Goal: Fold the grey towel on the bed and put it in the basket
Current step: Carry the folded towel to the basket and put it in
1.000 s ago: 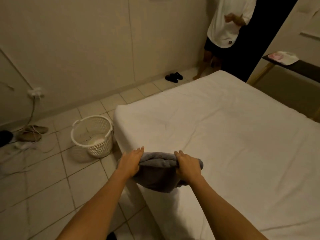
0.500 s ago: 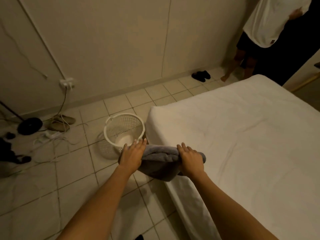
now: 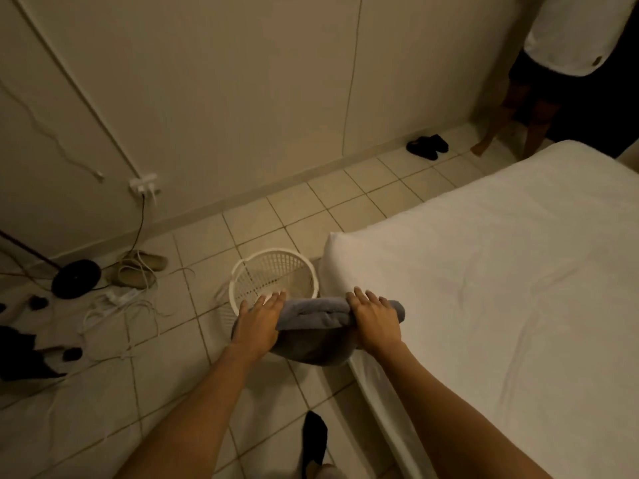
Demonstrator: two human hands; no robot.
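The folded grey towel (image 3: 313,328) hangs between my two hands, off the bed's left edge and partly over the near rim of the basket. My left hand (image 3: 258,321) grips its left end, my right hand (image 3: 375,318) grips its right end. The white round plastic basket (image 3: 273,271) stands on the tiled floor, right beside the corner of the white bed (image 3: 501,288). The towel's lower fold sags and hides the basket's near side.
A person in a white shirt (image 3: 567,39) stands at the far right by the wall. Black slippers (image 3: 427,146) lie near the wall. Cables and a power strip (image 3: 117,299), shoes (image 3: 138,269) and a black stand base (image 3: 76,283) clutter the floor at left. My foot (image 3: 314,440) is below.
My hands have carried the towel left off the bed's edge toward the basket. My view has turned left and down, so the basket sits nearer the middle.
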